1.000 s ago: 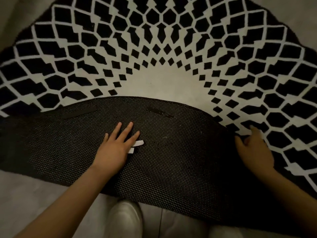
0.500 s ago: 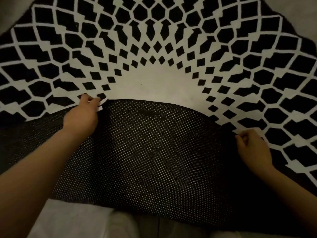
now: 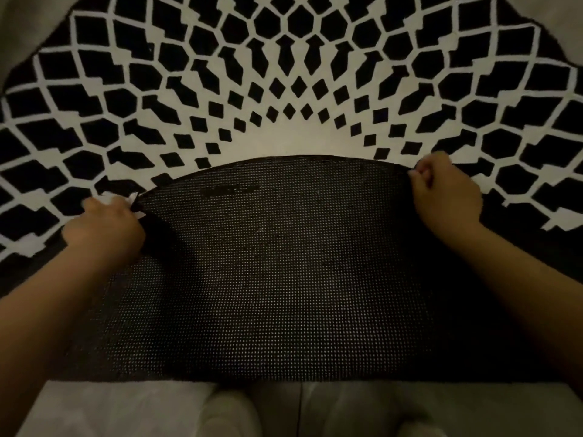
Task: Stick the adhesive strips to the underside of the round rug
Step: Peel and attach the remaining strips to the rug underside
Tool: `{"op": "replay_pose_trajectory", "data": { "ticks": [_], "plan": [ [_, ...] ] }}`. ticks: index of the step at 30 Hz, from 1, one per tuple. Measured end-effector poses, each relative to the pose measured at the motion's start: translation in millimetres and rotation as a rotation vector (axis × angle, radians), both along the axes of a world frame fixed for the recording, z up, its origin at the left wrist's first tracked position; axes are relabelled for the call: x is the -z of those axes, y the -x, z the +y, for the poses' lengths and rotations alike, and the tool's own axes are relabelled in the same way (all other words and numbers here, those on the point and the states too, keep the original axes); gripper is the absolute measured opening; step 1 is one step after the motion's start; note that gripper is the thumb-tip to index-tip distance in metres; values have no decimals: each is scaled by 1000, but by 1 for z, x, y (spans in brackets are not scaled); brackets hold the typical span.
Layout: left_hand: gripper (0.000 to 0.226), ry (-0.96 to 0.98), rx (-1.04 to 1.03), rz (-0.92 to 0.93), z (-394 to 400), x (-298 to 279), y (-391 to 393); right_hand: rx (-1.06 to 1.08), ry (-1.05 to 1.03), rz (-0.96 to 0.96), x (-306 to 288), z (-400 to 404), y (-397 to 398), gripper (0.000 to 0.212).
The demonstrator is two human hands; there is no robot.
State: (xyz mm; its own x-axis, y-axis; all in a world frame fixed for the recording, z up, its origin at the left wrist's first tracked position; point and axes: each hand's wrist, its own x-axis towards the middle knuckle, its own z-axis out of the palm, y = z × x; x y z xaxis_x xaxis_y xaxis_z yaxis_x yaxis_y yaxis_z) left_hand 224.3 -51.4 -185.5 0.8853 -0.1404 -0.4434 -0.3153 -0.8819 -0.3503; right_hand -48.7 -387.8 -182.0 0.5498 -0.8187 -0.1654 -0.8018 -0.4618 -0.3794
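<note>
Black dotted underside (image 3: 268, 279) of the round rug (image 3: 284, 74) faces us; our left hand (image 3: 104, 228) and right hand (image 3: 444, 193) each grip its folded-over edge, with an adhesive strip (image 3: 232, 191) near that edge.

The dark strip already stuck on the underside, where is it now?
In the head view the dark strip lies on the folded-over flap's far edge, left of centre, nearer the left hand.
</note>
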Motion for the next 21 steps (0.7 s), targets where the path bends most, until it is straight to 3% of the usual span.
{"op": "replay_pose_trajectory", "data": {
  "ticks": [3, 7, 10, 13, 16, 19, 21],
  "plan": [
    [47, -118, 75, 43, 24, 5, -10, -99, 13, 49, 0, 1, -18, 25],
    [32, 149, -6, -135, 25, -1, 3, -183, -45, 44, 2, 18, -12, 30],
    [37, 439, 31, -159, 2, -17, 25, -156, -79, -61, 0, 37, -6, 24],
    [46, 877, -211, 84, -36, -24, 52, -53, -232, -185, -8, 57, -7, 15],
    [46, 1374, -824, 471, -62, -31, 93, 54, -430, -289, -16, 79, -7, 8],
    [50, 1559, -1296, 931, -65, -28, 134, 154, -623, -352, -18, 98, -1, 9],
    [41, 1552, -1396, 1122, -64, -25, 153, 203, -730, -362, -17, 109, 4, 11]
  ]
}}
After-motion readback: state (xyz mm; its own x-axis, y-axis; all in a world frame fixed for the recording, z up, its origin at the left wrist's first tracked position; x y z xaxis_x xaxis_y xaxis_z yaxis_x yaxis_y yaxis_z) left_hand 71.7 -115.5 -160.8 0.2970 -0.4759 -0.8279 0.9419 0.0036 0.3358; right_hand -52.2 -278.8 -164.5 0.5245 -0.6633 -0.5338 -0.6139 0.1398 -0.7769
